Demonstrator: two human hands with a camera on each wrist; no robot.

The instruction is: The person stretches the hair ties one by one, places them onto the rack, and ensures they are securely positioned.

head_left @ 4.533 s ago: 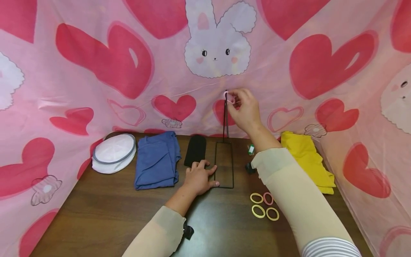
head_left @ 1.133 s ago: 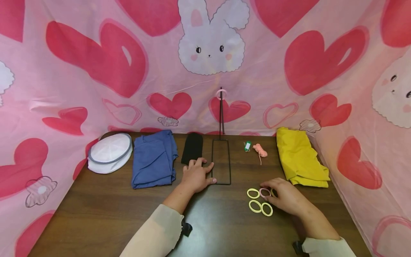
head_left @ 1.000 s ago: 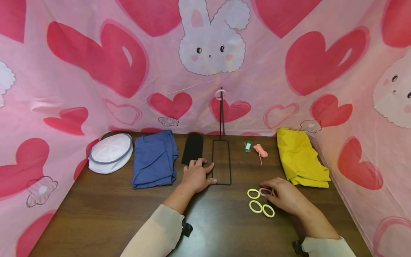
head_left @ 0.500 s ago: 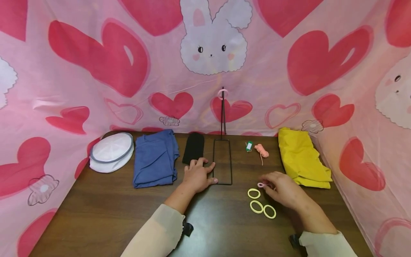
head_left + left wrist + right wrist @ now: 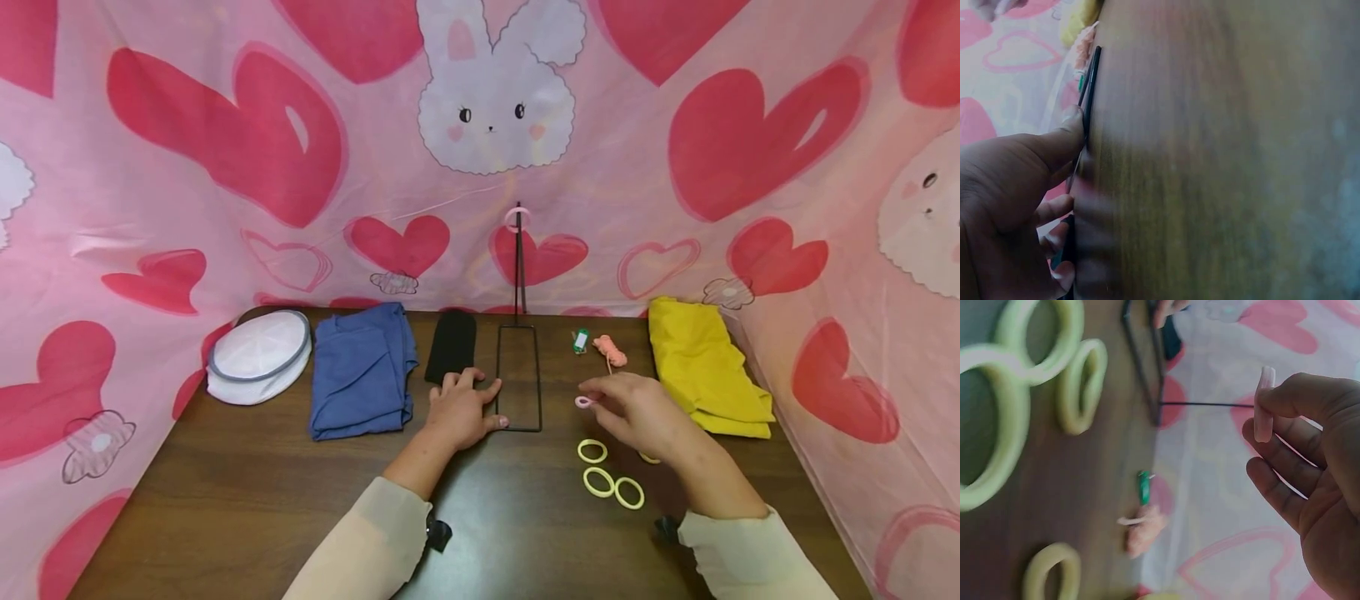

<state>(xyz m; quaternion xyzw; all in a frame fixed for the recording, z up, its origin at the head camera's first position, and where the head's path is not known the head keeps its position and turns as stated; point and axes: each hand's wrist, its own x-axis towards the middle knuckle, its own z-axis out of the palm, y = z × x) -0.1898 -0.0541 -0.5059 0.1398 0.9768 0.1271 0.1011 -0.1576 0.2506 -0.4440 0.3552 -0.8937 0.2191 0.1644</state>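
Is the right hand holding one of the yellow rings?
No, the right hand pinches a pink ring, while the yellow rings lie on the table.

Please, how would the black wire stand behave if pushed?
The black wire stand seems light, being thin wire. Tall, with a pink ring near the top, it might tip; the left hand at its base probably steadies it.

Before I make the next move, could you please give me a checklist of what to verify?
1. Pink ring in the right hand: ok, pinched.
2. Left hand on the wire stand: ok, thumb touching it.
3. Pink ring at the wire stand's upper end: not ok, held well apart from it.
4. Hung ring firmly seated: cannot tell from these views.
5. Right hand clear of the orange yarn: cannot tell, the two meet in the head view.
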